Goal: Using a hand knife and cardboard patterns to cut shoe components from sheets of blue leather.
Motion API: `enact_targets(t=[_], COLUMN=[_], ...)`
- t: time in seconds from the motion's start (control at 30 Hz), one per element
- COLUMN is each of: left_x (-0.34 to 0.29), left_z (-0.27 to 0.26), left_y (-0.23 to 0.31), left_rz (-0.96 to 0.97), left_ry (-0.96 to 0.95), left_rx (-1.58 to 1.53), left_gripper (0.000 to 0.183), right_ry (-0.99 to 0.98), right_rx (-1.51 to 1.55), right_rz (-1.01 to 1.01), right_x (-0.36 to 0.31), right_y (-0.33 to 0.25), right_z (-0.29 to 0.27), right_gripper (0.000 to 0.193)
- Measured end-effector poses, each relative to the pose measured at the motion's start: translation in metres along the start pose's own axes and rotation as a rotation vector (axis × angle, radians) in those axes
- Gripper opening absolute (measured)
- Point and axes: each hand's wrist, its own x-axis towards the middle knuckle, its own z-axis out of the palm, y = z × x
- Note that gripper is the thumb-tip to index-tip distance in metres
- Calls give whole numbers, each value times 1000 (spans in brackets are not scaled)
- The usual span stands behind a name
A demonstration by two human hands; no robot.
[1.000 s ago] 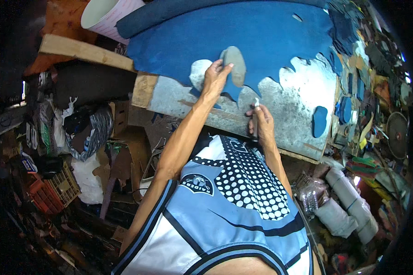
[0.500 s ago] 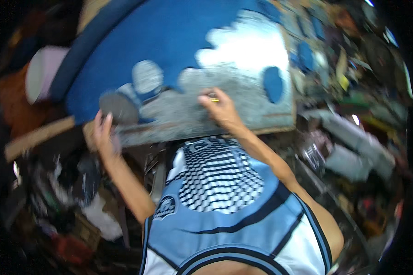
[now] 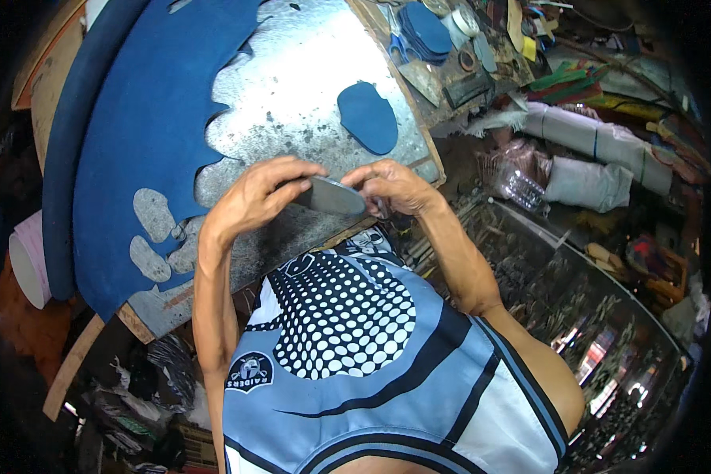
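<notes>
My left hand (image 3: 265, 193) grips a flat grey oval piece (image 3: 332, 196) by its left end, over the near edge of the work board. My right hand (image 3: 395, 188) is closed at the piece's right end; a small dark, shiny thing partly shows under its fingers, too hidden to name. Beyond the hands a blue oval cut-out (image 3: 368, 118) lies flat on the worn grey board (image 3: 308, 87). To the left spreads a blue foam-like sheet (image 3: 150, 118) with rounded cuts along its edge and oval holes, its far left side rolled up.
At the back right are a stack of blue cut-outs (image 3: 425, 33), blue-handled scissors (image 3: 399, 43) and a roll of tape (image 3: 465, 21). Wrapped bundles (image 3: 596, 130) lie to the right. A wooden strip (image 3: 73, 367) juts out at the lower left, near a pale pink roll (image 3: 28, 265).
My left hand has brought the grey oval piece rightward from the sheet's near edge to my right hand. The view has swung, so the board and sheet appear further left.
</notes>
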Motion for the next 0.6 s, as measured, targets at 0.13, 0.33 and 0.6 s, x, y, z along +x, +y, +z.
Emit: enact_targets(t=[0.13, 0.33, 0.6], left_x=[48, 79, 42], left_z=[0, 3, 17], left_y=[0, 3, -17], left_rz=[-62, 14, -510], left_ry=[-153, -170, 253], left_rx=[60, 175, -326], left_gripper=[28, 31, 48], right_ry=[166, 221, 344], right_rx=[32, 54, 66], right_rz=[-46, -191, -260], right_x=[-16, -17, -20], right_y=[-4, 4, 8], right_z=[-15, -37, -38], right_gripper=[35, 27, 22])
